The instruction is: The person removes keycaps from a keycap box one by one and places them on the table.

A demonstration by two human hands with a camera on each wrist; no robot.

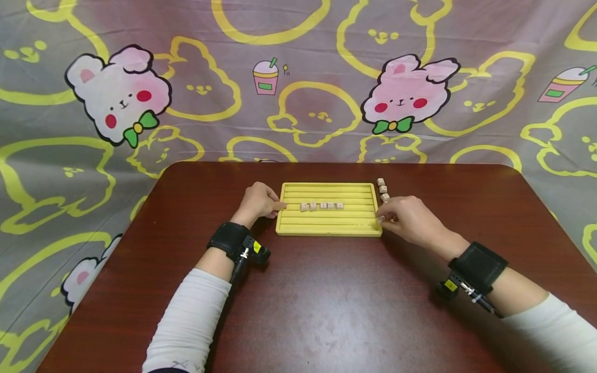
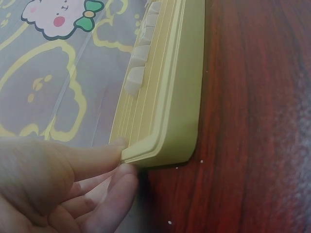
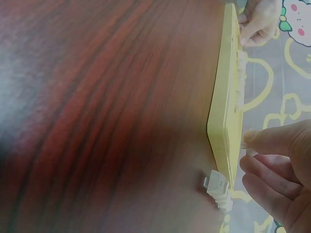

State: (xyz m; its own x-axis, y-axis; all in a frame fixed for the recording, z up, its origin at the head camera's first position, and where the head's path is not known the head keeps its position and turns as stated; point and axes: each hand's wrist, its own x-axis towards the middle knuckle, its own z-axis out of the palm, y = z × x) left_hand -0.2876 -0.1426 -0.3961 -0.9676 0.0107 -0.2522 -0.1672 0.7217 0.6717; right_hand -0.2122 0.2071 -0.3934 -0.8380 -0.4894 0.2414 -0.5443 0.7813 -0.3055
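Observation:
A shallow yellow tray point(image 1: 328, 234) with ridged lengthwise grooves lies on the table. Several small cream tiles point(image 1: 324, 206) with dark marks sit in a row in one middle groove. My left hand point(image 1: 259, 201) pinches the tray's left edge, thumb on top and fingers beneath the rim in the left wrist view. At the tray's right edge, my right hand point(image 1: 407, 217) pinches a small cream tile point(image 3: 250, 151) between thumb and fingertip; the fingers mostly cover it. More loose tiles point(image 1: 383, 189) lie in a line just outside the tray's right side.
The dark red-brown wooden table point(image 1: 317, 311) has rounded far corners. Behind it hangs a cloth backdrop point(image 1: 322, 67) printed with rabbits and cups, close to the table's far edge. Tiny white specks point(image 2: 201, 161) dot the table by the tray's near left corner.

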